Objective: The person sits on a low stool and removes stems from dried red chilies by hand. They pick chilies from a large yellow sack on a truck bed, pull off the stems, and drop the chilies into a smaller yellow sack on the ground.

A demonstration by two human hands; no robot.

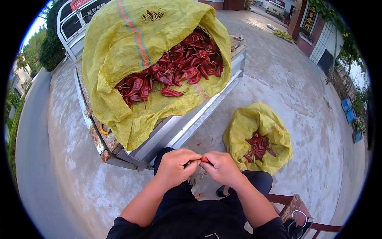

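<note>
Over my lap, a red chili pepper (204, 159) is pinched between both hands, mostly covered by the fingers. My left hand (175, 167) is closed with thumb and forefinger at one end of it. At the other end, my right hand (223, 168) grips it, fingers curled. Ahead, a large yellow woven sack (105, 59) lies open on a truck bed, full of dark red dried chilies (191, 59). To the right of my knees, a smaller yellow sack (234, 139) stands open on the ground with some chilies (259, 147) inside.
The metal side panel of the truck bed (191, 127) comes close to my knees. A yellow ring (104, 128) is on the bed's left edge. At the lower right is a wooden chair (296, 207) with a dark object and white cable. Blue containers (350, 115) stand far right.
</note>
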